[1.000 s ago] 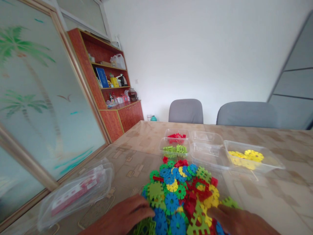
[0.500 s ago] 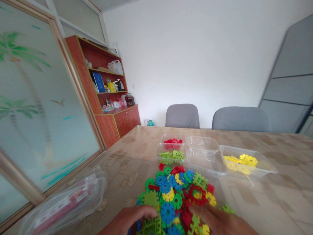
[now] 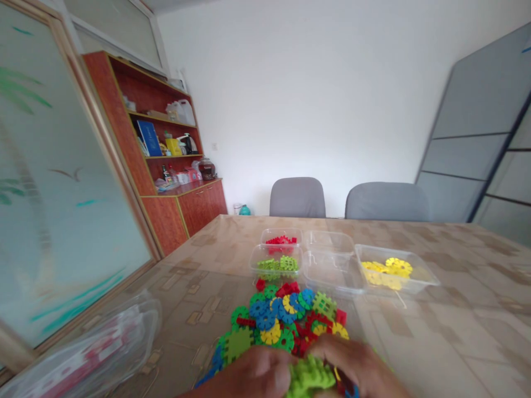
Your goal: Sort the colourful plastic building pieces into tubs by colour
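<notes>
A pile of coloured plastic interlocking pieces [image 3: 282, 318] lies on the table in front of me. At the bottom edge my left hand [image 3: 253, 376] and my right hand [image 3: 357, 370] have come together over the near side of the pile. Between them is a light green piece [image 3: 309, 378]; both hands touch it, with fingers curled and blurred. Behind the pile stand clear tubs: one with red pieces [image 3: 281, 240], one with green pieces [image 3: 274, 264], two that look empty [image 3: 332, 260], and one with yellow pieces [image 3: 390, 271].
A clear plastic bag with red-and-white contents [image 3: 95, 348] lies at the left on the patterned table [image 3: 456, 331]. Two grey chairs [image 3: 296, 197] stand at the far side. A red shelf unit [image 3: 166, 166] and a frosted glass door are on the left.
Both hands moved inward from the sides of the pile and met at its near edge. A light green piece now sits between them. The view shifted to the right.
</notes>
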{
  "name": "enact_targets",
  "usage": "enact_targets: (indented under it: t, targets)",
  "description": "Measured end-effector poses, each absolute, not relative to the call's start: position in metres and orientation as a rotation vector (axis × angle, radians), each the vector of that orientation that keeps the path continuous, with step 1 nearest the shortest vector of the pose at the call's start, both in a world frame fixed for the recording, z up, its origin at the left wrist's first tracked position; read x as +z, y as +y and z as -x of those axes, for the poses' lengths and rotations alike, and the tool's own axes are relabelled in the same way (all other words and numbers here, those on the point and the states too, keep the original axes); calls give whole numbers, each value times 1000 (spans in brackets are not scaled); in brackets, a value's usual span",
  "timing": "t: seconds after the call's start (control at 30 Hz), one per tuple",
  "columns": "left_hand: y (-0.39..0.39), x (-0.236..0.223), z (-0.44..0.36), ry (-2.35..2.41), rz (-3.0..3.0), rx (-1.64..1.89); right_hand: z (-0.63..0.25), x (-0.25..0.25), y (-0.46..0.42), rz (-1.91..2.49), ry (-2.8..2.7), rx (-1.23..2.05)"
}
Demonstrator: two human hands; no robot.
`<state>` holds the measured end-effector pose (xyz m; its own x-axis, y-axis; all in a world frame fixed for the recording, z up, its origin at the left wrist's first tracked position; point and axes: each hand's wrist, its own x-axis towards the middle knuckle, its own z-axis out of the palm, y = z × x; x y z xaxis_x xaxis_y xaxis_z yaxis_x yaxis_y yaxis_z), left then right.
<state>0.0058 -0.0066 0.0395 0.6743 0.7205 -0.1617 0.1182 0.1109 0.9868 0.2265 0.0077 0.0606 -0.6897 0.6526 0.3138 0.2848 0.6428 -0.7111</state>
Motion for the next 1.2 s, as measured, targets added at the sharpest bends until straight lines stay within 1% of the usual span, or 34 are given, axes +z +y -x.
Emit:
enact_targets:
  t: [0.07,0.13,0.27,0.37,0.53,0.73,0.83,1.0,1.2]
  targets:
    - [-7,39,4,824,-1444,519,-229,58,8,798,-2236,883]
    - [-6,41,14,954,-1510,602,-231,53,11,867,-2185,908]
    - [2,57,41,1296,-1651,908,-240,46,24,969,-2045,979]
    - [10,64,60,1478,-1635,1093,-254,48,39,966,-1996,995]
    - [26,54,68,1501,-1574,1235,-279,50,69,1059,-1923,1076]
    - [39,45,61,1479,-1626,1269,-291,43,96,1163,-1831,1065]
    - [48,40,60,1520,-1693,1279,-289,39,107,1191,-1895,969]
    - [59,29,62,1547,-1698,1284,-270,47,137,1246,-2059,620]
    - [60,19,69,1570,-1665,1276,-208,68,177,1253,-2218,477]
